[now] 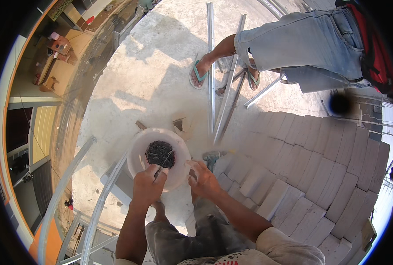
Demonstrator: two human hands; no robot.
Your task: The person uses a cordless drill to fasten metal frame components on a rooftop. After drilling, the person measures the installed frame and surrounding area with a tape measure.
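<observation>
Patterned pale cloth shirt (218, 261) and dusty grey trousers (198, 232), nearest the lens I monitor remotely, occupy the bottom centre of the head view. Above them, left of the frame's centre, one round off-white bucket (181, 143) stands upright over the pale concrete slab (170, 99); one heap of thin, dark metal fasteners (159, 152) lies inside, too tangled for me to count. Two bare hands meet at its near side. Left hand (151, 182): bent over the near rim, thumb and forefinger at the heap's lower edge, a posture suited to small pieces; I cannot tell whether anything is pinched. Right hand (204, 180): fingers curled at the right rim, a placing that could steady the bucket; I cannot confirm a grip. One teal cordless drill (210, 157) lies just beyond, seemingly within reach. Right of frame: grey-white rectangular blocks (307, 163), closely set in rows, probably to save space; I cannot count them reliably. Lower left: two long silver metal rails (58, 190). Upper right: one co-worker in faded blue denim (298, 37), wearing two green-strapped sandals (197, 72).
</observation>
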